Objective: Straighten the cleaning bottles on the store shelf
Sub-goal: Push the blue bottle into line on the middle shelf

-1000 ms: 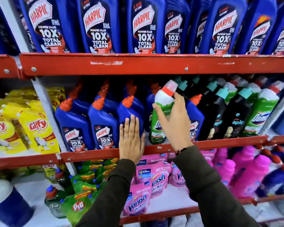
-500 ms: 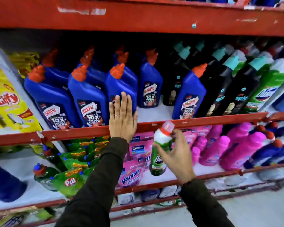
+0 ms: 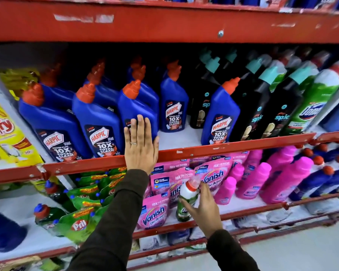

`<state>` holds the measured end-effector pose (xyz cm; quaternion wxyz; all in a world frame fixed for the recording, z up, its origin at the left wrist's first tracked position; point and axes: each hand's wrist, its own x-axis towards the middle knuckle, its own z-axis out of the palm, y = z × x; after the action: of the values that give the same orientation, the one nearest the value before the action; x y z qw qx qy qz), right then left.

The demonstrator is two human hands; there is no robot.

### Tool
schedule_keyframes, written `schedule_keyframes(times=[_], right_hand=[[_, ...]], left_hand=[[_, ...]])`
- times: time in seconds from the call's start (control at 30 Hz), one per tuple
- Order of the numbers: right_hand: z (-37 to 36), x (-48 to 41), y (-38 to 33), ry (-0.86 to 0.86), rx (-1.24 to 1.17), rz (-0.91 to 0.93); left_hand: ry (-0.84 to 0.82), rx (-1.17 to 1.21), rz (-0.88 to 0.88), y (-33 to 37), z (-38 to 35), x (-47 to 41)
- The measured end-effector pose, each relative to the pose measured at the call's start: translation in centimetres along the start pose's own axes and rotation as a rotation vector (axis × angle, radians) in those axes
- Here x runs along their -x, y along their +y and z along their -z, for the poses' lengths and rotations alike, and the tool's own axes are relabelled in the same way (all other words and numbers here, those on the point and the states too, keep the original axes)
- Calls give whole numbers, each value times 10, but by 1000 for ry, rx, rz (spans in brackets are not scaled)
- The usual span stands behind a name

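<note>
Right hand [image 3: 203, 210]: fingers wrapped around a green bottle [image 3: 186, 202] with a white shoulder and red cap; the bottle is held off the shelves, tilted, in front of the pink Vanish pouches [image 3: 155, 212] of the lower shelf.
Left hand [image 3: 140, 147]: flat and spread, grasping nothing; palm over the red front rail [image 3: 233, 148] of the middle shelf, fingertips [image 3: 140, 122] pressed on the label of a blue Harpic bottle [image 3: 137, 110].
Sleeves: both arms in dark sleeves [image 3: 114, 222], reaching in from the bottom edge.
Harpic row: more blue bottles with orange caps [image 3: 98, 122] stand to the left of the touched one, all leaning; a ring shows on the left hand.
Gap: a bare white patch of shelf [image 3: 181, 138] lies between the touched bottle and a lone blue Harpic bottle [image 3: 220, 116] at the front; another Harpic bottle [image 3: 173, 106] stands set back behind the gap.
Right of the gap: black Spic bottles with teal caps [image 3: 276, 110], then a green Domex bottle [image 3: 313, 106] at the far right.
Lower shelf: green Pril pouches [image 3: 76, 222] left, pink bottles [image 3: 286, 178] right.
Far left: yellow Giffy packs [image 3: 6, 132].
</note>
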<state>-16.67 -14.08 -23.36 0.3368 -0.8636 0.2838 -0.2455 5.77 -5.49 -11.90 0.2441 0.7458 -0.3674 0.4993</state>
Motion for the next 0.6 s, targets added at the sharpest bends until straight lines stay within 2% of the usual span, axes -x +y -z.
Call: schedule_keyframes(times=[0.13, 0.2, 0.3, 0.37, 0.4, 0.5, 0.6], right_hand=[[22, -5, -16, 44, -133, 20], [43, -21, -42, 231, -176, 59], [85, -66, -89, 622, -110, 180], [115, -100, -117, 750, -5, 201], [128, -115, -129, 741, 48, 174], [148, -144, -145, 573, 159, 50], [153, -151, -147, 495, 186, 84]], left_hand=[[16, 3, -3, 0, -1, 1], [20, 9, 1, 0, -2, 1], [30, 9, 1, 0, -3, 0], [28, 11, 0, 0, -2, 0], [28, 12, -3, 0, -2, 0], [28, 4, -6, 0, -1, 0], [38, -17, -13, 0, -1, 0]])
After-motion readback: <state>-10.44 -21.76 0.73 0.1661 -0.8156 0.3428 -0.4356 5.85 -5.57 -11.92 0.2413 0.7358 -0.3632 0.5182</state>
